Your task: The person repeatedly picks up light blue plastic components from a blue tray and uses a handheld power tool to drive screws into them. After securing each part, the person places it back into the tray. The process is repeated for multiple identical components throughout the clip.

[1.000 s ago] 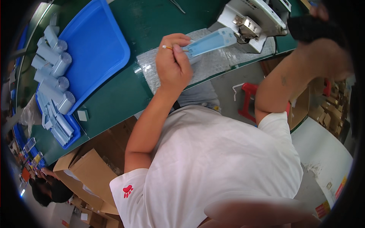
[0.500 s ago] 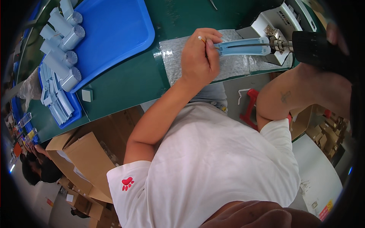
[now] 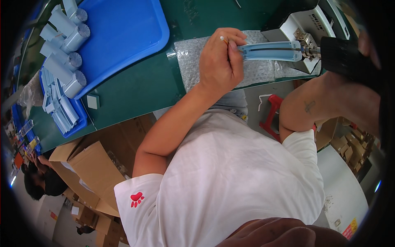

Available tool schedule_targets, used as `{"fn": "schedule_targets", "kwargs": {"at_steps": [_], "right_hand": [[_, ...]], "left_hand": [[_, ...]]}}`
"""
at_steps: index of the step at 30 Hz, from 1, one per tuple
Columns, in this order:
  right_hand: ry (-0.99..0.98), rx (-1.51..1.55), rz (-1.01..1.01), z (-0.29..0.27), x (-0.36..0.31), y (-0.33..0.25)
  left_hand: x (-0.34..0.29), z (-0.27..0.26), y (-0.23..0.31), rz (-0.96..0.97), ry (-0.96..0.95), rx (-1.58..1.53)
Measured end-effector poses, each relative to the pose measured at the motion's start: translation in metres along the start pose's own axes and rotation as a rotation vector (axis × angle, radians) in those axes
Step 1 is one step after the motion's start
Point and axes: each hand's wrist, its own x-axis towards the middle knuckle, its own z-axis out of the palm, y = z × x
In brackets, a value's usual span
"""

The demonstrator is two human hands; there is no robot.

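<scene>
My left hand (image 3: 220,61) is closed round one end of a light blue plastic handle piece (image 3: 273,51), a long hollow shell held over the bubble wrap. A thin dark shaft lies along the hollow of this piece. It lines up with the silver chuck of a black electric screwdriver (image 3: 343,55) at the right. My right hand (image 3: 368,49) grips the screwdriver; part of the hand is lost in the dark rim. Behind the chuck stands an open black-and-white box (image 3: 310,24) with metal parts at its front.
A sheet of bubble wrap (image 3: 189,61) lies on the green table (image 3: 135,90). At left, a blue tray (image 3: 123,37) has several light blue cylinder-ended parts (image 3: 76,84) along its edge. A smaller tray holds slim blue pieces (image 3: 63,111). Cardboard boxes (image 3: 96,168) stand below; a person (image 3: 43,179) is far left.
My left hand, the handle piece and the screwdriver have shifted slightly to the right in the picture. The view has moved a little too; both grips stay the same.
</scene>
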Motion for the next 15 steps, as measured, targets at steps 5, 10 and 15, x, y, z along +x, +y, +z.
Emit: {"fn": "schedule_targets", "kwargs": {"at_steps": [5,10,15], "right_hand": [[-0.012,0.020,-0.012,0.000,-0.005,-0.003],[-0.002,0.051,-0.029,0.001,-0.008,-0.005],[0.111,0.063,0.016,-0.010,-0.003,-0.008]], "left_hand": [[-0.003,0.001,-0.001,0.008,0.011,-0.007],[-0.004,0.004,-0.003,0.026,0.040,-0.027],[-0.004,0.000,0.006,-0.096,-0.009,-0.038]]}}
